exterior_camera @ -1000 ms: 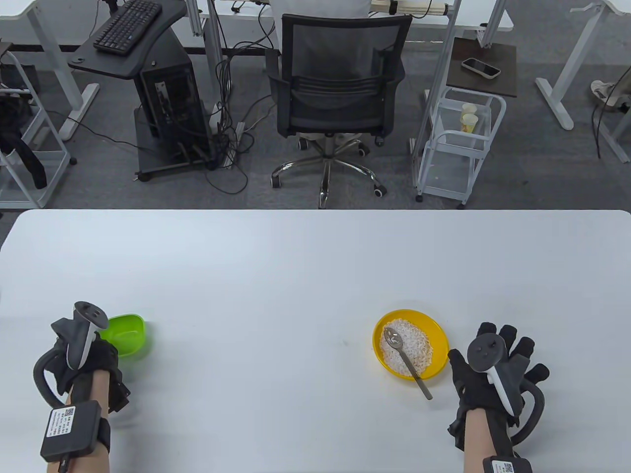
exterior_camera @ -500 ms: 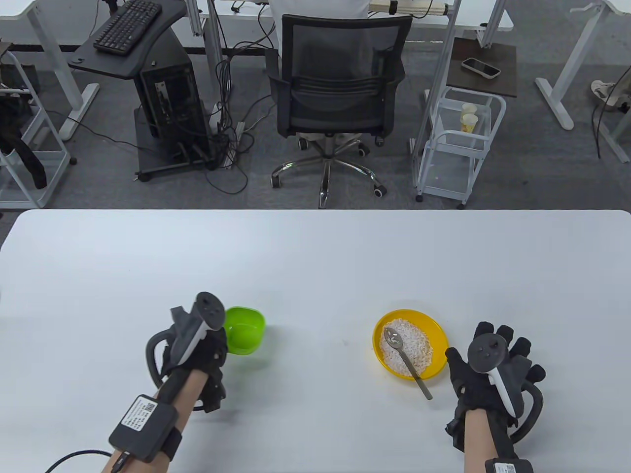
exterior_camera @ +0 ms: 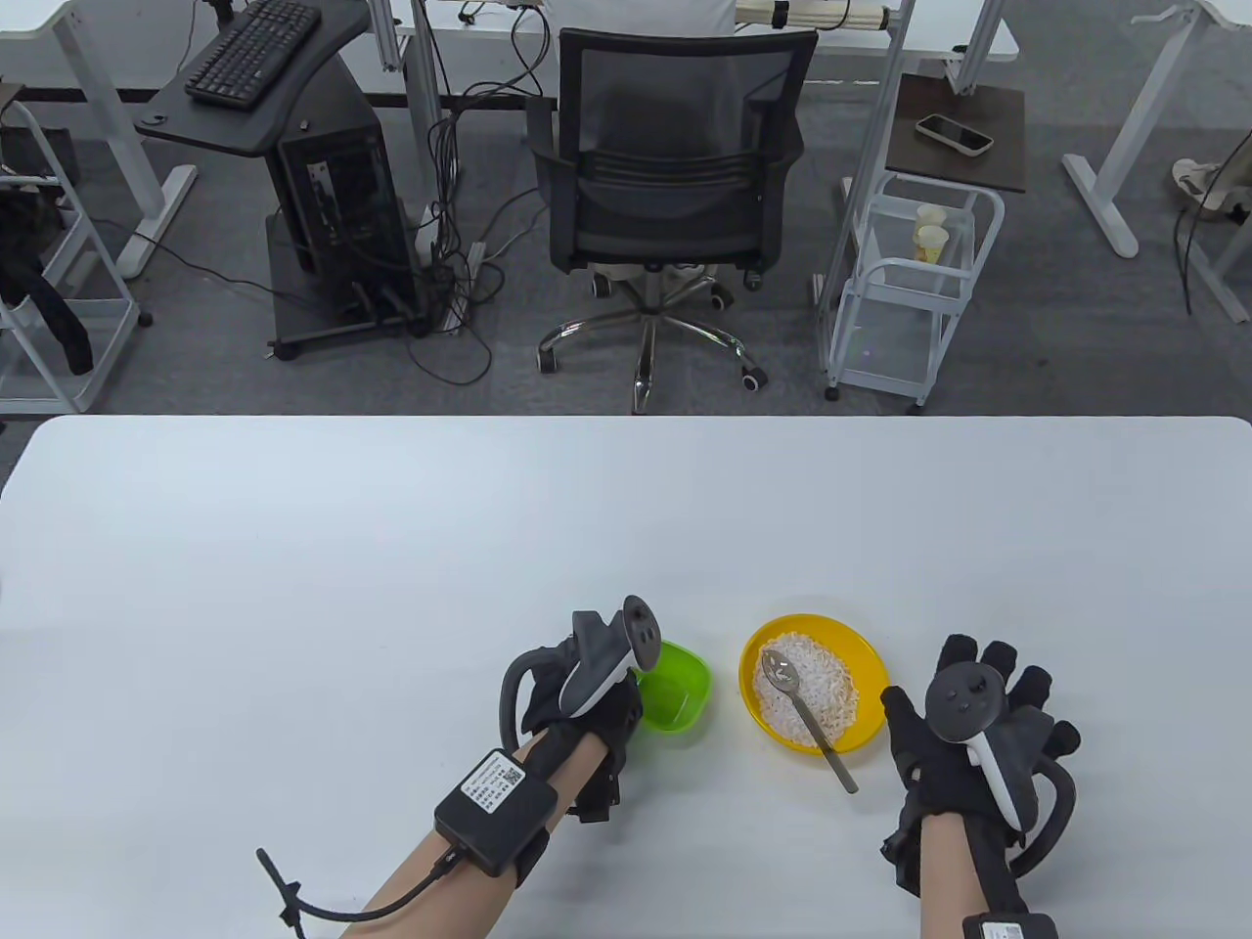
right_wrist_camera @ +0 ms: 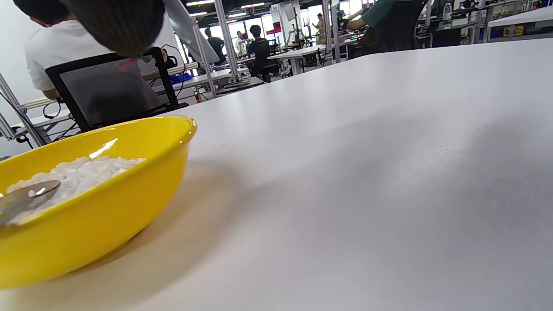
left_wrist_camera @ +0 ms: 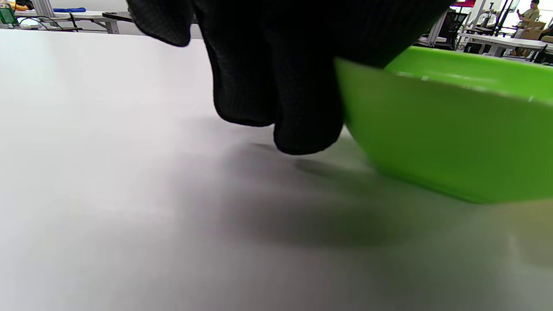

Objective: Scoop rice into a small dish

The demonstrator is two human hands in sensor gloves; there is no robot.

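Left hand [exterior_camera: 587, 709] fingers [left_wrist_camera: 276, 86] grip green dish [exterior_camera: 675, 688] beside yellow bowl [exterior_camera: 861, 655]; right hand [exterior_camera: 978, 729] fingers spread.

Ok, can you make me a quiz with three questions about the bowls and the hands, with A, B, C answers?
1. Where is the spoon?
A. On the chair
B. In the yellow bowl, handle sticking out over the rim
C. Inside the green dish

2. What colour is the dish that the left hand holds?
A. Green
B. Red
C. Blue

3. What is the right hand doing?
A. Gripping the spoon
B. Lifting the yellow bowl
C. Spread flat beside the yellow bowl, holding nothing

Answers:
1. B: the table view shows the spoon's scoop lying on the rice, its handle pointing out towards the right hand.
2. A: the left wrist view shows gloved fingers against the bright green wall.
3. C: the table view shows the fingers fanned out and apart from both spoon and bowl.
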